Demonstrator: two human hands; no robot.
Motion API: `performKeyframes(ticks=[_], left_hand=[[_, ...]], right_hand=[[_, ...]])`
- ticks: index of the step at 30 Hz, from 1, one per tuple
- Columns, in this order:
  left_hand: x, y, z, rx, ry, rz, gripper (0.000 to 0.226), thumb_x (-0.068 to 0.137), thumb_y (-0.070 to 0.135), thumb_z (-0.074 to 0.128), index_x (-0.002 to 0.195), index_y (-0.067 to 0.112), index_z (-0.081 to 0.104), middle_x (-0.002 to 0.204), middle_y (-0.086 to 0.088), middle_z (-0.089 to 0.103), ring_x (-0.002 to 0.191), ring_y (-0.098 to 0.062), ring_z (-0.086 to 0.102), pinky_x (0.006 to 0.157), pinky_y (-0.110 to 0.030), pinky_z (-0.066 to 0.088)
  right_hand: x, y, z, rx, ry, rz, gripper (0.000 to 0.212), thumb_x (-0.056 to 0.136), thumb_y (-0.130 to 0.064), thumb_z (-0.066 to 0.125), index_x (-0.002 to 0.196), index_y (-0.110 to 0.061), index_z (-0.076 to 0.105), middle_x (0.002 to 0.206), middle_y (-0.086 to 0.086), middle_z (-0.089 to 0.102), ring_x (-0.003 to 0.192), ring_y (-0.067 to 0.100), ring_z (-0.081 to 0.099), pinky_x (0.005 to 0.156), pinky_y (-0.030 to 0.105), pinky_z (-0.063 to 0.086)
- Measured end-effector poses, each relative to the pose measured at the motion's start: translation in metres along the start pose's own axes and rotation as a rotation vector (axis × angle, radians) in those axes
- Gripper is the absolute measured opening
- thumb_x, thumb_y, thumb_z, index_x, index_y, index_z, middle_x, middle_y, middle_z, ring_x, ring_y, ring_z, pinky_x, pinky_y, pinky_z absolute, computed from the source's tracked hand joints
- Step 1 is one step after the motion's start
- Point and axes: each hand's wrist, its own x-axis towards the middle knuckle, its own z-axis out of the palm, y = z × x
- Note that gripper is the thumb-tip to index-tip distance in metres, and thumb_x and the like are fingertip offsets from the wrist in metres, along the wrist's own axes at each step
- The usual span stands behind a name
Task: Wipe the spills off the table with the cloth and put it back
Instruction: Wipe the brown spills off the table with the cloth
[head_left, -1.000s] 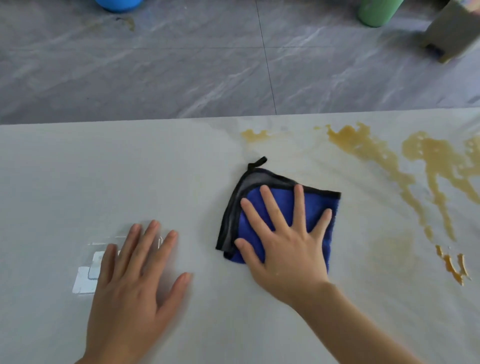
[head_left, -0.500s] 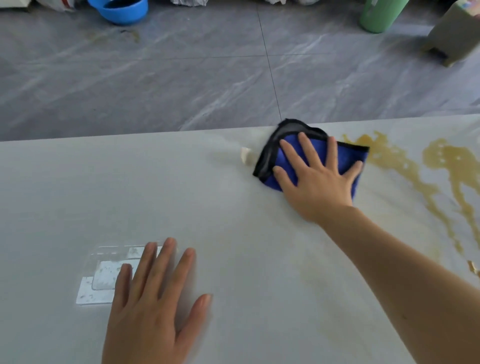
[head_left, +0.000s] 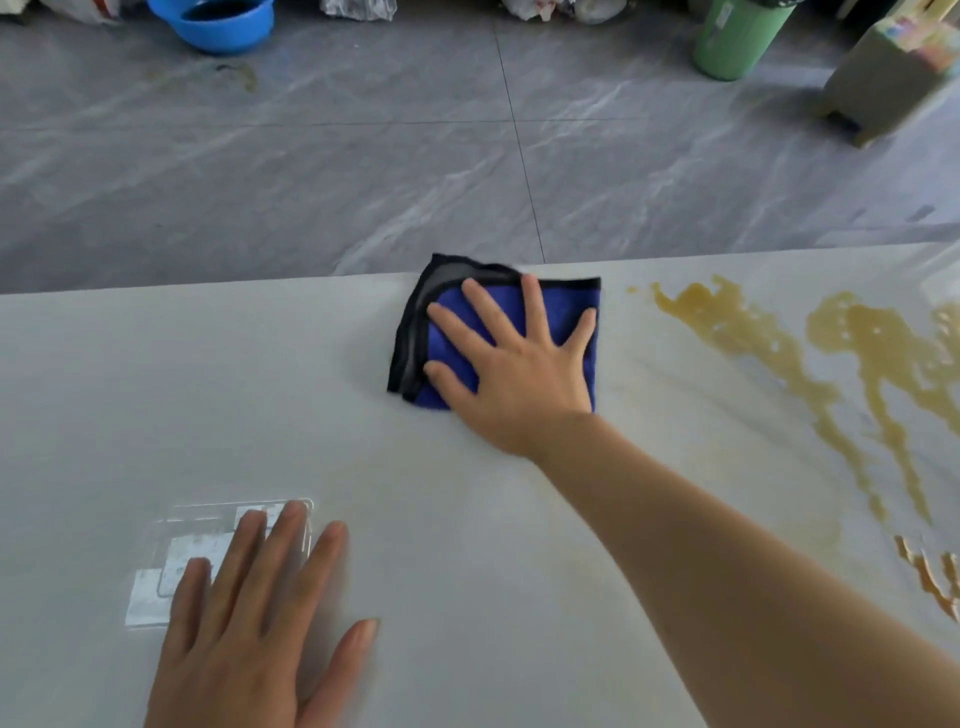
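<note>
Yellow spills (head_left: 753, 332) beside cloth (head_left: 563, 301), blue basin (head_left: 218, 26)

Right hand (head_left: 519, 374) pressed flat, fingers spread, on folded blue cloth (head_left: 452, 353) at worktop (head_left: 467, 519) far edge. Yellow-brown spills (head_left: 743, 332) to its right. Left hand (head_left: 249, 623) flat nearby.

Left hand (head_left: 244, 618): bare, no ring or glove.
Right hand (head_left: 519, 382): bare, no ring.
Right forearm (head_left: 727, 561): uncovered, no sleeve, watch or band.
</note>
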Motion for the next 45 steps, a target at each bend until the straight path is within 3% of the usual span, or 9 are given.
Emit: performKeyframes(ticks=[10,15,19,25,31,37,41,42,45], left_hand=[[-0.003,0.002,-0.002,0.038,-0.015,0.005,0.070,0.090,0.062,0.018,0.125,0.013,0.054,0.136,-0.014,0.049,0.129,-0.026,0.034,0.102,-0.050,0.024],[-0.004,0.001,0.001,0.031,-0.044,-0.031,0.070,0.087,0.064,0.020,0.128,0.016,0.052,0.139,-0.008,0.046,0.135,-0.025,0.029,0.103,-0.053,0.025],[-0.005,-0.003,0.006,0.036,-0.049,-0.031,0.070,0.085,0.067,0.019,0.128,0.020,0.050,0.141,-0.007,0.045,0.137,-0.026,0.028,0.104,-0.057,0.026],[-0.004,-0.006,0.010,-0.034,-0.020,0.002,0.066,0.085,0.066,0.023,0.134,0.025,0.038,0.146,-0.011,0.038,0.139,-0.031,0.028,0.104,-0.067,0.028],[-0.009,-0.015,0.015,-0.016,0.014,0.001,0.064,0.085,0.063,0.028,0.134,0.026,0.043,0.149,-0.005,0.035,0.140,-0.028,0.027,0.107,-0.063,0.024],[-0.008,-0.020,0.023,-0.043,0.021,0.018,0.062,0.086,0.062,0.026,0.138,0.029,0.033,0.150,-0.011,0.032,0.141,-0.032,0.023,0.104,-0.068,0.025],[-0.007,-0.022,0.026,-0.040,-0.063,-0.046,0.081,0.085,0.067,0.024,0.130,0.006,0.048,0.148,-0.017,0.031,0.138,-0.040,0.026,0.106,-0.069,0.020],[-0.005,-0.024,0.027,-0.041,-0.084,-0.038,0.081,0.084,0.069,0.023,0.131,0.008,0.049,0.149,-0.016,0.029,0.137,-0.041,0.026,0.106,-0.069,0.020],[-0.004,-0.026,0.024,-0.143,-0.081,-0.057,0.064,0.080,0.075,0.024,0.136,0.044,0.032,0.152,-0.003,0.022,0.140,-0.036,0.022,0.109,-0.066,0.017]], right_hand=[[-0.062,0.139,-0.026,0.022,-0.070,0.541,0.061,0.084,-0.068,0.012,0.142,-0.052,0.000,0.156,-0.018,-0.010,0.143,0.026,-0.017,0.103,0.074,-0.002],[-0.100,0.099,-0.013,-0.056,-0.120,0.308,0.067,0.078,-0.071,-0.003,0.140,-0.048,-0.015,0.155,-0.015,-0.019,0.139,0.031,-0.028,0.102,0.073,-0.003],[-0.070,0.104,-0.015,-0.061,-0.064,0.141,0.066,0.077,-0.073,-0.004,0.139,-0.052,-0.009,0.156,-0.017,-0.011,0.141,0.031,-0.022,0.102,0.074,-0.001],[-0.024,0.170,-0.024,0.011,-0.031,0.304,0.061,0.082,-0.073,0.011,0.139,-0.056,0.002,0.156,-0.020,-0.005,0.144,0.027,-0.014,0.102,0.073,-0.004],[-0.081,0.197,-0.031,0.051,-0.067,0.528,0.064,0.082,-0.069,0.012,0.142,-0.052,0.003,0.157,-0.018,-0.007,0.144,0.026,-0.016,0.104,0.073,-0.002],[-0.140,0.131,-0.016,-0.049,-0.133,0.274,0.066,0.077,-0.072,-0.008,0.139,-0.050,-0.017,0.155,-0.015,-0.019,0.138,0.031,-0.031,0.102,0.073,-0.004],[-0.108,0.144,-0.019,-0.042,-0.067,0.176,0.064,0.079,-0.072,-0.002,0.139,-0.054,-0.009,0.156,-0.018,-0.012,0.142,0.030,-0.022,0.102,0.074,-0.002],[-0.099,0.153,-0.022,-0.033,-0.056,0.185,0.063,0.079,-0.071,0.002,0.140,-0.055,-0.004,0.156,-0.019,-0.009,0.143,0.029,-0.019,0.102,0.074,-0.001],[-0.093,0.184,-0.029,-0.024,-0.069,0.294,0.060,0.081,-0.070,0.006,0.139,-0.056,-0.002,0.156,-0.020,-0.007,0.144,0.025,-0.016,0.104,0.073,-0.002]])
